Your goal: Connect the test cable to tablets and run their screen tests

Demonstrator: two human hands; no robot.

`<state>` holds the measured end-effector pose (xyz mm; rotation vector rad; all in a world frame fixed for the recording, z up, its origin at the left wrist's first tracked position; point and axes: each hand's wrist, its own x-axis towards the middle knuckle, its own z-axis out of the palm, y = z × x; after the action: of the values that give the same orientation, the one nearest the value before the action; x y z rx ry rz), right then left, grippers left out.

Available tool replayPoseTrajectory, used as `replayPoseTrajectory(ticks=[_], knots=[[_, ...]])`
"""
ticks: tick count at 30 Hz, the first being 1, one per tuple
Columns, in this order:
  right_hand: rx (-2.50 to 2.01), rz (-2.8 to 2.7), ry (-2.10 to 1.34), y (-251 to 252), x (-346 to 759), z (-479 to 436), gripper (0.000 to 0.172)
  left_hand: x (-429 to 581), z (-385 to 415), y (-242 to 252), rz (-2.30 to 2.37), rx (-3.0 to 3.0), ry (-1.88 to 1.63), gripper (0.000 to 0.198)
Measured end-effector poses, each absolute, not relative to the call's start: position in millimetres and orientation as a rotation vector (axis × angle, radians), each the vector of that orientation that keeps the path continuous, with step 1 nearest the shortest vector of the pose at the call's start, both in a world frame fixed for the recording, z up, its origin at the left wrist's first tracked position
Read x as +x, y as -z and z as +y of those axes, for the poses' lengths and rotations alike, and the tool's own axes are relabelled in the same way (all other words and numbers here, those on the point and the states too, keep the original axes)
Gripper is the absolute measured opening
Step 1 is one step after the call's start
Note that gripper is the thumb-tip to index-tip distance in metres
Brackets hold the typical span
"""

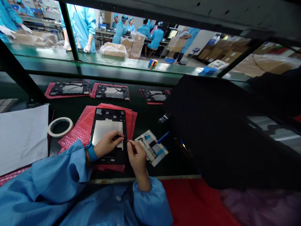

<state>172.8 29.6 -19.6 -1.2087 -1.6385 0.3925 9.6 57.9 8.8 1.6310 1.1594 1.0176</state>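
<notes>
The left hand (107, 144) lies curled on a black tablet frame (108, 121) – gripping or just resting, I can't tell – and the right hand (137, 157) pinches something tiny at the frame's edge. Pink bubble wrap (76, 135) lies under the frame, a tape roll (52, 128) left of it, a sticker sheet (151, 147) right of it.

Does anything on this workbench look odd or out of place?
Yes: a large black shape looms over the right of the bench, hiding much of it. It's too dark to identify, and looks odd beside the tidy black device frames on pink bubble wrap.
</notes>
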Motion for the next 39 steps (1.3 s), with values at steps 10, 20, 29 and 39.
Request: replayPoseTrajectory(ticks=[10,20,29,39], knots=[[-1.215,-1.59,-0.469,17.8,171.4,28.3,0.019,8.3,56.9,-7.5,1.188,1.783,-1.035,0.01],[-1.263,-1.556,-0.542,19.2,173.0,27.4,0.022,7.0,56.5,-12.5,1.148,1.851,-0.98,0.012],[-1.236,-1.572,-0.605,21.3,173.9,29.0,0.023,4.6,57.5,-11.2,1.16,1.846,-0.93,0.013],[-1.287,-1.749,-0.139,19.7,178.1,27.0,0.025,-3.0,57.1,-19.3,1.111,1.967,-0.935,0.027]])
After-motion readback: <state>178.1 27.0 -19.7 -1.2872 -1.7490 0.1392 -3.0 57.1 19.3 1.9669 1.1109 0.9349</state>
